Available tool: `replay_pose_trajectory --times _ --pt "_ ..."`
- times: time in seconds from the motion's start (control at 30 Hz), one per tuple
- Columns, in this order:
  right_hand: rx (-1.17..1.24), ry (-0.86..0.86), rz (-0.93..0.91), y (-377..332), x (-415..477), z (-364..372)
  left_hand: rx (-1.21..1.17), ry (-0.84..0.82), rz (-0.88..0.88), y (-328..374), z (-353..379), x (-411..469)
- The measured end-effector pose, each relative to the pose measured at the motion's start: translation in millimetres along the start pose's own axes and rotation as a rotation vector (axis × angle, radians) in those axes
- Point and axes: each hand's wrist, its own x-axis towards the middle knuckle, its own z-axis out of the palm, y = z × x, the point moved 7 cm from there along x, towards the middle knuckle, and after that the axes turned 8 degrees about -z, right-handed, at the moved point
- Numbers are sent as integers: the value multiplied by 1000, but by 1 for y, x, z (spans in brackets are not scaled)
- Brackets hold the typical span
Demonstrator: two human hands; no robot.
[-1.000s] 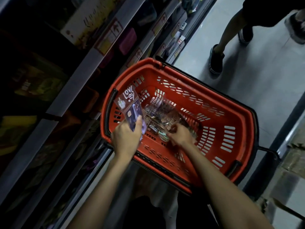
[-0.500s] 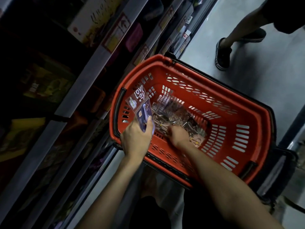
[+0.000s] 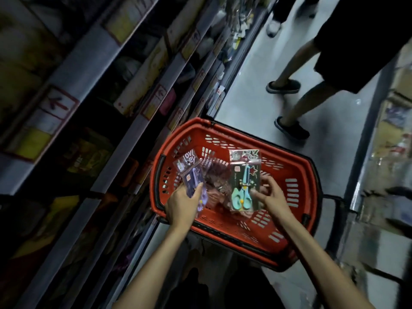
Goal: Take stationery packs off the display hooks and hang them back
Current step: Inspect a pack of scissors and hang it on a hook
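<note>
Red basket [image 3: 223, 221], centre frame, over grey floor [image 3: 245, 103]. Shelves [image 3: 93, 63] with price labels [image 3: 56, 103] run from 7 to 1 o'clock. Bystander's bare legs [image 3: 312, 101], dark shoes [image 3: 292, 128], at 2 o'clock beyond the basket. Blurred cartons [image 3: 392, 130] at 3 o'clock.

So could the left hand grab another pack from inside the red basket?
Probably not right now: the left hand grips the purple pack, so its fingers are full. The loose packs lie close by in the open basket, uncovered.
</note>
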Motion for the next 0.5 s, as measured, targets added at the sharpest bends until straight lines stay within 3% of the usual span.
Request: replay_pose_trajectory --times 0.23,0.4,0.5 --pt "328 226 -19 -25 -60 -22 -135 -221 118 0 -5 -4" --pt "572 361 -71 -36 -116 -34 -264 -353 264 45 -19 -44" --pt "599 421 -85 -37 -154 -49 -326 -452 313 74 -22 -76"
